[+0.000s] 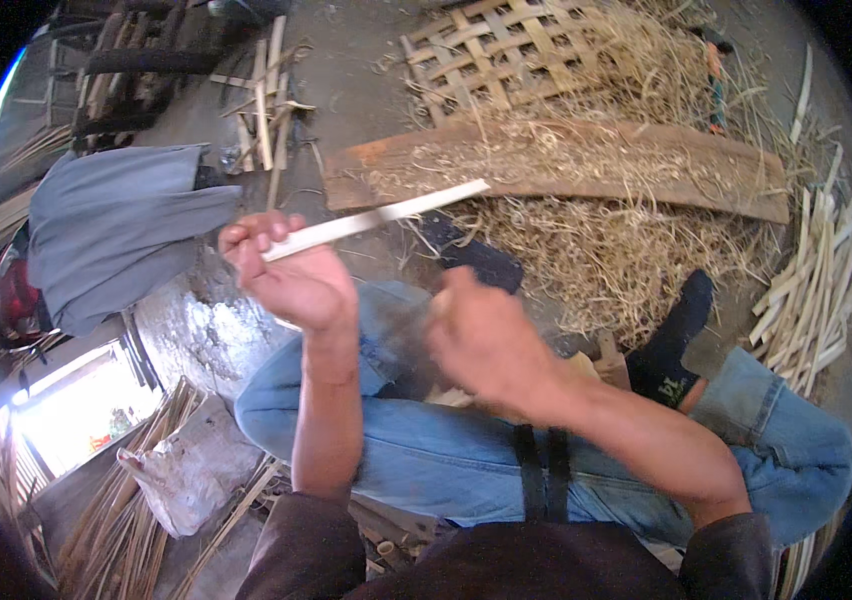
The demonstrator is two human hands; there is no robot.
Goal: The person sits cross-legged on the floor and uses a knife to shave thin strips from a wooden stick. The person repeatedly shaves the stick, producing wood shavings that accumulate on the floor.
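My left hand (301,275) is raised left of centre, its fingers closed on one end of a pale, flat bamboo strip (376,217). The strip slants up to the right, its far end over the plank. My right hand (486,335) is closed in a fist in front of my lap, apart from the strip and blurred by motion. What it grips, if anything, cannot be made out. Below the hands are my legs in blue jeans (436,450), with dark socks on my feet.
A curved wooden plank (646,170) lies ahead among heaps of curly shavings (606,260). Behind it is a woven slat lattice (501,55). Pale strips (811,290) are piled at right. Grey cloth (116,235), a whitish sack (191,465) and thin sticks (126,510) lie at left.
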